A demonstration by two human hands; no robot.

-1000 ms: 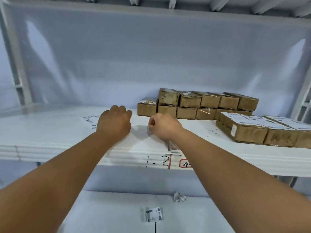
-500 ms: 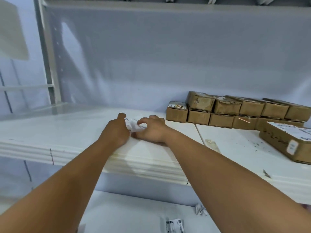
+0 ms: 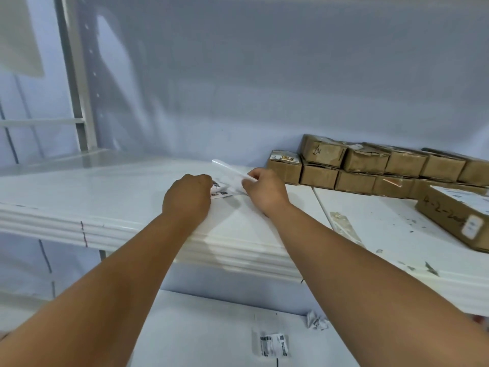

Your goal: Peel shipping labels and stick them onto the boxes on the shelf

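As left holds label, right pinches sheet

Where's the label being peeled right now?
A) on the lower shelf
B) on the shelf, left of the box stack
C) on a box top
B: the left hand and right hand grip the label down on the shelf, left of the boxes.
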